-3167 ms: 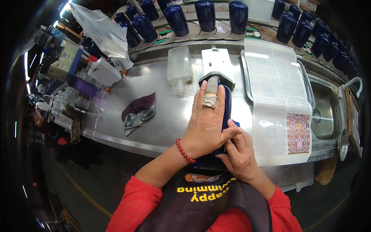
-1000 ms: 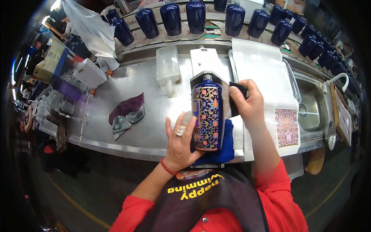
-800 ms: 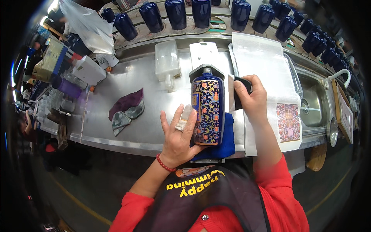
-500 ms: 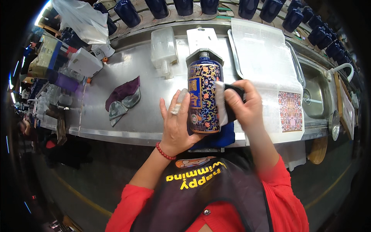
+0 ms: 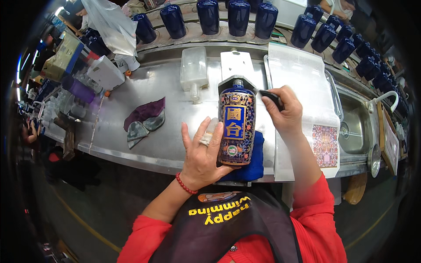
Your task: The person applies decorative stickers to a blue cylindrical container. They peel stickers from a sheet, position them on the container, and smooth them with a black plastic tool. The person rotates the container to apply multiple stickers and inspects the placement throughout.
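Observation:
A dark blue bottle [image 5: 237, 127] with a patterned, gold-edged floral wrap lies with its neck pointing away from me. Its shoulder rests by a grey angular support [image 5: 226, 83]. My left hand [image 5: 199, 153] steadies the base end, thumb under the bottom edge and index finger along the left side. The other fingers spread outward, and a pale wrap covers part of one. By the bottle's right shoulder, my right hand [image 5: 286, 111] grips a black-handled tool [image 5: 272, 97]; its pale working edge is mostly hidden. A folded blue cloth [image 5: 254, 164] lies under the bottle.
A clear square bottle [image 5: 194, 70] lies beyond my left hand. Purple and camouflage cloth pieces [image 5: 147, 116] are to the left. Patterned sheets [image 5: 325, 144] sit at right, beside a sink [image 5: 357, 127]. Several blue bottles [image 5: 208, 17] line the far conveyor; people are beyond.
The bottle has turned so its blue front panel faces up. My right hand has moved the black-handled tool from the bottle's right side up toward its shoulder. The head view has shifted slightly.

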`<state>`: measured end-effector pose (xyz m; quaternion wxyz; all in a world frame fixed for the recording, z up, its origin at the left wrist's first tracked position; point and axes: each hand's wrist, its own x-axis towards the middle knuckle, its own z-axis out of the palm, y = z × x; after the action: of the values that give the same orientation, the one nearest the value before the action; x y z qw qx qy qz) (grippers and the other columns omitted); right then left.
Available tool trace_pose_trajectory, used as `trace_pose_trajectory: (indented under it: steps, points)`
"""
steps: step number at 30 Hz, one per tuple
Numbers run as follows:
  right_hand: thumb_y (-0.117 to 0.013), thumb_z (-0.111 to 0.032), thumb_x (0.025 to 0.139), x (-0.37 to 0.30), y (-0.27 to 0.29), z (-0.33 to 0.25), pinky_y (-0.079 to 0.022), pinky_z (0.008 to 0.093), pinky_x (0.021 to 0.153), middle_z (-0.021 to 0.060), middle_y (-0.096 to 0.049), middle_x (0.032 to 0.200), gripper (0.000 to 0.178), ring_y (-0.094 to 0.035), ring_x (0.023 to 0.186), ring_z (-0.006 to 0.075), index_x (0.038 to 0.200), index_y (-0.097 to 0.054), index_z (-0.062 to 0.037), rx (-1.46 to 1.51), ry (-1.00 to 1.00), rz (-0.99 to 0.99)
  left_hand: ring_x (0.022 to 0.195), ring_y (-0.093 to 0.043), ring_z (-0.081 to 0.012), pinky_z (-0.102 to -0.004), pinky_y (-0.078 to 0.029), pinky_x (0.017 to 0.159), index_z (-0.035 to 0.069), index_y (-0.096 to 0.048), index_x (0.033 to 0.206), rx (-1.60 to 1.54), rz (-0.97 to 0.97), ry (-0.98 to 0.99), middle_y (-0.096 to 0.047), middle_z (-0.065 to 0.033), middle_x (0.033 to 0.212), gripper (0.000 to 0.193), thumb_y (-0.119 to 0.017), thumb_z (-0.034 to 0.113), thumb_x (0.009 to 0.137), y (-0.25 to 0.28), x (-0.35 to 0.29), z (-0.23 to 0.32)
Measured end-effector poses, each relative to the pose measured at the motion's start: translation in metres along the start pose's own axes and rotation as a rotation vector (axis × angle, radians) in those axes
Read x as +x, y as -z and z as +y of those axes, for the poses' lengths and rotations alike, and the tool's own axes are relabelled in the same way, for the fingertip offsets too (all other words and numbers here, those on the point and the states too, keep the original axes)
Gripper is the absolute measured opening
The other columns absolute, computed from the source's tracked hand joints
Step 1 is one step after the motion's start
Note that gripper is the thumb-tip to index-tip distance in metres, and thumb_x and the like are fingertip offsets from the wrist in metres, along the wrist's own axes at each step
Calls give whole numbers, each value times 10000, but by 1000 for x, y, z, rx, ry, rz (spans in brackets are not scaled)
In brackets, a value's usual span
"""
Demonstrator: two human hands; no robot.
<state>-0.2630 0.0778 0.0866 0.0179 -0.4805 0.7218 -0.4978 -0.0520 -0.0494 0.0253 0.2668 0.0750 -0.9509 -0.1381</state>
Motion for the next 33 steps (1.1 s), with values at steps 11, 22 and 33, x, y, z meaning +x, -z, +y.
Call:
trace_pose_trajectory:
  steps: [11, 22, 33]
  points:
    - [-798, -31, 807, 26, -2, -6, -446, 361, 696, 26, -569, 786, 197, -564, 700, 179, 974, -706, -78, -433, 442, 199, 1426, -383, -419, -758, -69, 1136, -65, -499, 1410, -60, -89, 139, -553, -210, 1407, 1025, -847, 579, 693, 3, 0, -2]
    - [-794, -189, 884, -25, -3, -13, -454, 326, 689, 85, -645, 880, 224, -580, 744, 212, 994, -682, -28, 28, 362, -183, 1439, -358, -431, -759, -52, 1135, -101, -393, 1475, -150, -41, 126, -627, -257, 1203, 1141, -782, 665, 724, -12, -1, -7]
    - [-581, -135, 987, -5, -19, 43, -508, 249, 748, 59, -645, 943, 263, -605, 844, 100, 1204, -583, 14, 373, -425, 108, 1408, -421, -439, -782, -90, 1115, -136, -429, 1438, -49, -17, 92, -658, -239, 1126, 1125, -820, 631, 714, 3, 5, 3]
